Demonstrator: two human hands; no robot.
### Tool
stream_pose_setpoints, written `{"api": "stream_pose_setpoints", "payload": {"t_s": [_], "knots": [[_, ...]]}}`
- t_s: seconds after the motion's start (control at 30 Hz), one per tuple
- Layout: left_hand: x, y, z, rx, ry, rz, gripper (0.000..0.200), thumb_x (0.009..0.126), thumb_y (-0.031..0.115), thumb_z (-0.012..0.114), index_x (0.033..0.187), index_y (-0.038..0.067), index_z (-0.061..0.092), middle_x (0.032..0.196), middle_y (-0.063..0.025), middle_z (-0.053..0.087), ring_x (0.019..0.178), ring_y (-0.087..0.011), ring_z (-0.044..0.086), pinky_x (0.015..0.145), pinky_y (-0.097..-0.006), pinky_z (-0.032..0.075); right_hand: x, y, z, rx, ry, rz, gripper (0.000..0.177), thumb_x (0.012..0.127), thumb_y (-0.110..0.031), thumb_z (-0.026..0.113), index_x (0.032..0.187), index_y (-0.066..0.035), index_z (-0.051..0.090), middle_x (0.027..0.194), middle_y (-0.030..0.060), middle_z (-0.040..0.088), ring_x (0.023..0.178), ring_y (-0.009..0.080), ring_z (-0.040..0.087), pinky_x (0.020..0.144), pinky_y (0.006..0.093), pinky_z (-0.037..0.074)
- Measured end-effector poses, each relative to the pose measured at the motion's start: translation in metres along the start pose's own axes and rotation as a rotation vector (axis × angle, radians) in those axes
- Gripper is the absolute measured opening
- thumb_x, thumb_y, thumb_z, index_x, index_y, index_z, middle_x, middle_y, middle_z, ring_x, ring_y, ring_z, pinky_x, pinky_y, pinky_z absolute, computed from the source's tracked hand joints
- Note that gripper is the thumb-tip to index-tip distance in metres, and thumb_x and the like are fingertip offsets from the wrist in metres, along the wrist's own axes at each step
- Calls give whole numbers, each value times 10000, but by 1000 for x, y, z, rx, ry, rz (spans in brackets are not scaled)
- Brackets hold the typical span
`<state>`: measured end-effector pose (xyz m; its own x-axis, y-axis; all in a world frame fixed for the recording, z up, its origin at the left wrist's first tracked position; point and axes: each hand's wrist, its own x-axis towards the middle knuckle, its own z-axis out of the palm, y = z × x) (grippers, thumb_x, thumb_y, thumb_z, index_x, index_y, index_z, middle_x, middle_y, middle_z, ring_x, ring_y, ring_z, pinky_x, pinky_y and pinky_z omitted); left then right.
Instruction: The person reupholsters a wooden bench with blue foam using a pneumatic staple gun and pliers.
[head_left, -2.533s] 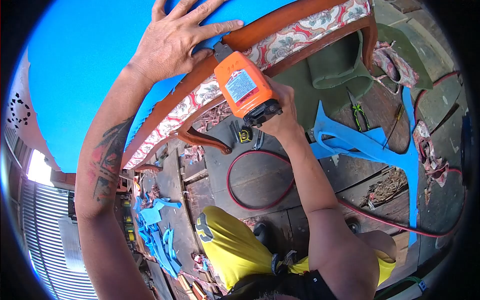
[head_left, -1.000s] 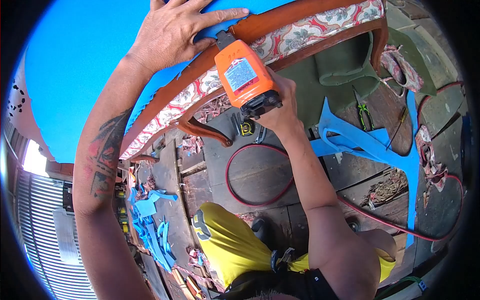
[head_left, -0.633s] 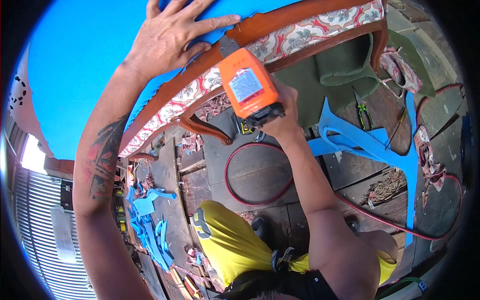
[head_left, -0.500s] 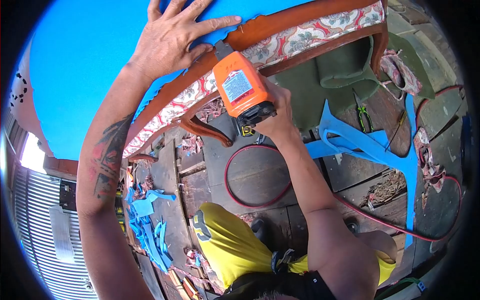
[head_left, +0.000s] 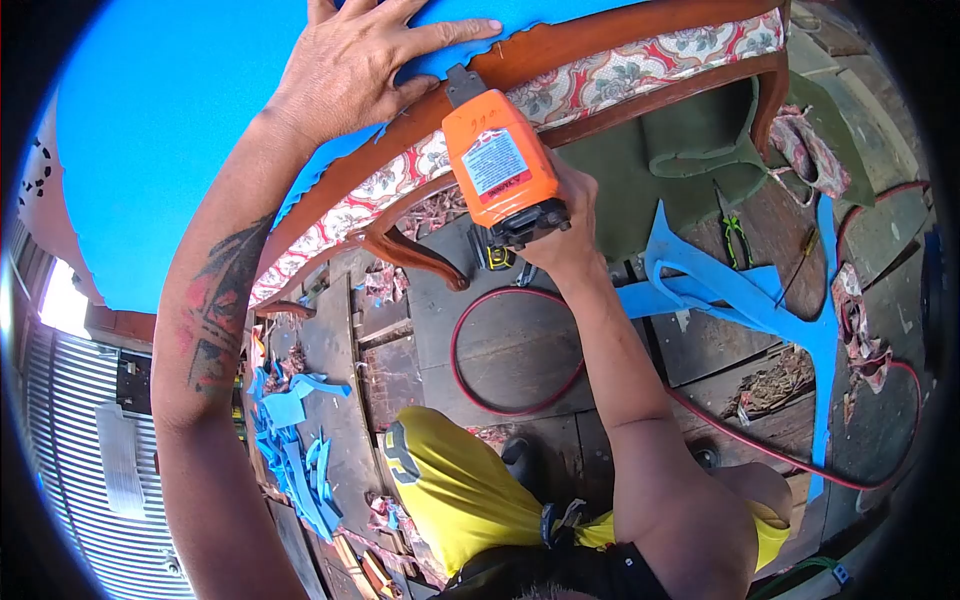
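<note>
My left hand [head_left: 355, 70] lies flat with fingers spread on a blue foam sheet [head_left: 170, 160], near the sheet's wavy cut edge. That edge runs along the brown wooden rail [head_left: 590, 42] of an upholstered seat, whose side band is floral fabric [head_left: 655, 65]. Wrapped round the handle of an orange staple gun [head_left: 505, 170] is my right hand [head_left: 572, 215], its fingers mostly hidden behind the tool's body. The gun's dark nose is right at the foam edge and rail, just beside my left thumb.
A red air hose [head_left: 455, 345] loops over the wooden floor. Blue foam offcuts [head_left: 300, 460] lie at left, and long blue strips [head_left: 735, 285] at right. Green-handled pliers [head_left: 735, 235], a screwdriver [head_left: 800, 260] and a tape measure [head_left: 493, 255] are on the floor. Carved chair legs [head_left: 425, 262] stand below the rail.
My left hand and the staple gun have shifted slightly right and up along the foam edge. The view has moved a little too. Both hands keep the same pose.
</note>
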<state>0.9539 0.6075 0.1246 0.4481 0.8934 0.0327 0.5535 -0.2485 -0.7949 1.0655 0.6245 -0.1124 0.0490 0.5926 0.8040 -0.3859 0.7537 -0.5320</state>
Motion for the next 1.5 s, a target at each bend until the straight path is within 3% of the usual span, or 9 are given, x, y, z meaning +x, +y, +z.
{"api": "stream_pose_setpoints", "payload": {"t_s": [0.4,0.7,0.97,1.2,1.5], "knots": [[1,4,-7,50,-48,-26,798,768,371,814,1468,523,462,1722,-34,131,1586,-335,42,1223,-698,-33,7,-1,2,-22,-14,-2,501,666,-170,891,1099,-23,686,942,163,746,836,331,754,745,402,603],[-11,-3,4,106,55,37,791,788,342,798,1478,517,454,1721,-39,137,1585,-336,59,1220,-704,-14,-7,-5,4,-33,11,-10,525,686,-164,887,1143,-5,684,964,164,746,845,326,755,734,390,603],[-16,-1,-3,39,-66,-15,789,805,304,769,1490,515,438,1721,-42,138,1584,-345,63,1213,-711,-19,-8,-4,12,-15,-35,-14,504,695,-150,883,1131,4,682,957,173,748,853,313,760,736,385,603],[-17,-6,6,-3,-24,2,799,790,304,778,1486,512,446,1721,-37,138,1585,-340,58,1214,-712,-26,-7,3,15,-23,-27,-39,491,697,-160,882,1114,4,681,972,166,747,857,327,757,739,389,604],[-16,2,-2,59,-53,-22,794,802,319,784,1488,517,437,1722,-24,134,1586,-330,54,1214,-712,-34,-7,1,24,-62,-40,74,491,688,-169,884,1109,-8,690,955,165,745,840,330,753,755,384,600]]}}
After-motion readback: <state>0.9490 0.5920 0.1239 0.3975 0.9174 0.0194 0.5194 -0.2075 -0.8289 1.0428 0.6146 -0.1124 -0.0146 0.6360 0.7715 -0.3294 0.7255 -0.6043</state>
